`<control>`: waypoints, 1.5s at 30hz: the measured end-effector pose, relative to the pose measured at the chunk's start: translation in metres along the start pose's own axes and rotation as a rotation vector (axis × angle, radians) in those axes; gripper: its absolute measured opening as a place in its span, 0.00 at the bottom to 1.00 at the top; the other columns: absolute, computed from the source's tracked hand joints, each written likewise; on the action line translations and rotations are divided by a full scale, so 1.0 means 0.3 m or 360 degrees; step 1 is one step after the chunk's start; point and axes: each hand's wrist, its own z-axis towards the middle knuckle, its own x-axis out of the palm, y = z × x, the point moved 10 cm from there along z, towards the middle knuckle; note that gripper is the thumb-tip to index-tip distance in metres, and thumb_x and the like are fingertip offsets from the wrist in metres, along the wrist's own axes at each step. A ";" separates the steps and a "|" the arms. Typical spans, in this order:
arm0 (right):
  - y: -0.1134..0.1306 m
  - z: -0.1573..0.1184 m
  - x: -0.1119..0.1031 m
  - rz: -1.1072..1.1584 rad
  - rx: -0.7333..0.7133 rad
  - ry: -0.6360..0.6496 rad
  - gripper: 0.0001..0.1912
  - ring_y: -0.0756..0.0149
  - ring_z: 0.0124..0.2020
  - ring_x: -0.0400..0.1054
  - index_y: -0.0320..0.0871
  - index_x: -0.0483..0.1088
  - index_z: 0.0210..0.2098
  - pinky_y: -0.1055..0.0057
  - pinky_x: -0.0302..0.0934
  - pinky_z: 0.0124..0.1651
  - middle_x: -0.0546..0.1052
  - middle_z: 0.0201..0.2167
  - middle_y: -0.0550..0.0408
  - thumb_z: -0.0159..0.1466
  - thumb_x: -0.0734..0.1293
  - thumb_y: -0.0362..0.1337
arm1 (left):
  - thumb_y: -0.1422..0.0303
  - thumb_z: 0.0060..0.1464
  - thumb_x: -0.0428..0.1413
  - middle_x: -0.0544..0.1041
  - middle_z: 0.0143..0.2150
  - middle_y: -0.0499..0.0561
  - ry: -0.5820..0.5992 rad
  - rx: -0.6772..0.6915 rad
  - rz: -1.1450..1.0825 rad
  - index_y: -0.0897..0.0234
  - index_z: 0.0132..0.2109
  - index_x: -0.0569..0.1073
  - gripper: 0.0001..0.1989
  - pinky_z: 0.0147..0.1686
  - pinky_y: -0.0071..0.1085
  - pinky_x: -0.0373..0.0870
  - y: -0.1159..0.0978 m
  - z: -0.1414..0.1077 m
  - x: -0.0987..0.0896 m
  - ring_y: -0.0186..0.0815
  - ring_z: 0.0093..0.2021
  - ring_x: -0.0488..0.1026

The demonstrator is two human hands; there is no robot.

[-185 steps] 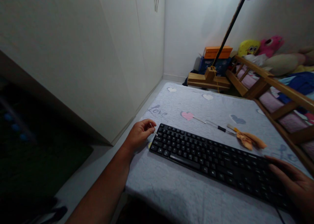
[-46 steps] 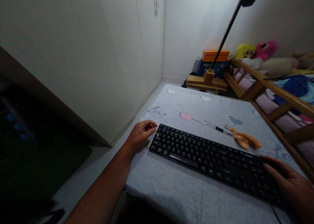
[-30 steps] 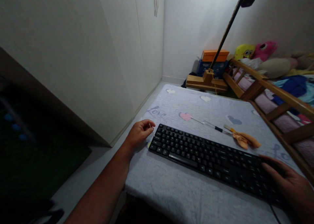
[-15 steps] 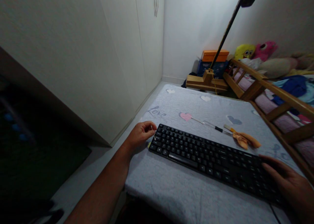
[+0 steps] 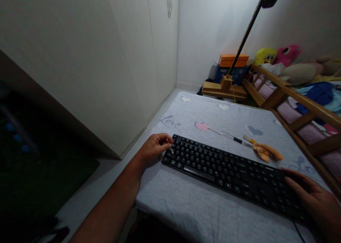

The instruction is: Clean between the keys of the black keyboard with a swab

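Note:
A black keyboard (image 5: pixel 213 168) lies slantwise across the cloth-covered table. My left hand (image 5: pixel 157 146) is at its left end, thumb and forefinger pinched on a thin white cotton swab (image 5: pixel 172 151). The swab's lower tip is over the leftmost keys; much of its stick is hidden by the fingers. At the keyboard's right end, my right hand (image 5: pixel 315 197) grips the edge, thumb on top and the other fingers partly out of sight. Behind the keyboard lie a wire tool with a black grip (image 5: pixel 237 140), a small brush (image 5: pixel 248 139) and an orange cloth (image 5: pixel 266 152).
The table has a pale quilted cover (image 5: pixel 181 197) printed with hearts. A white wardrobe (image 5: pixel 128 65) stands on the left. To the right runs a wooden bed rail (image 5: pixel 295 95) with plush toys and clothes behind it. A wooden stand (image 5: pixel 225 88) holds a dark pole beyond the table.
My left hand has shifted slightly right, bringing the cotton swab further over the left keys. My right hand and the keyboard stay in place.

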 end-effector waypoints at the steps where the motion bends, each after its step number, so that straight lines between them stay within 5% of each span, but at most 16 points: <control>1: 0.002 0.000 0.000 0.0007 -0.0006 0.0000 0.33 0.40 0.48 0.74 0.50 0.78 0.44 0.49 0.65 0.53 0.80 0.44 0.48 0.45 0.66 0.62 | 0.67 0.50 0.59 0.71 0.27 0.48 -0.0016 0.0003 0.0009 0.67 0.34 0.75 0.07 0.32 0.28 0.61 -0.004 0.000 -0.004 0.31 0.29 0.66; 19: 0.013 -0.007 0.006 0.0055 0.0016 0.0035 0.34 0.41 0.50 0.72 0.49 0.78 0.43 0.49 0.62 0.57 0.79 0.46 0.49 0.44 0.66 0.62 | 0.69 0.49 0.56 0.63 0.23 0.44 -0.0191 0.0027 0.0124 0.66 0.33 0.74 0.05 0.28 0.26 0.56 -0.002 0.001 -0.043 0.28 0.25 0.59; 45: 0.016 -0.008 -0.002 -0.0005 0.0016 0.0016 0.34 0.40 0.47 0.73 0.50 0.78 0.44 0.48 0.64 0.54 0.80 0.45 0.49 0.44 0.66 0.63 | 0.65 0.50 0.61 0.71 0.27 0.47 -0.0006 -0.0059 -0.0086 0.67 0.36 0.75 0.09 0.29 0.27 0.61 0.013 -0.010 0.015 0.30 0.28 0.66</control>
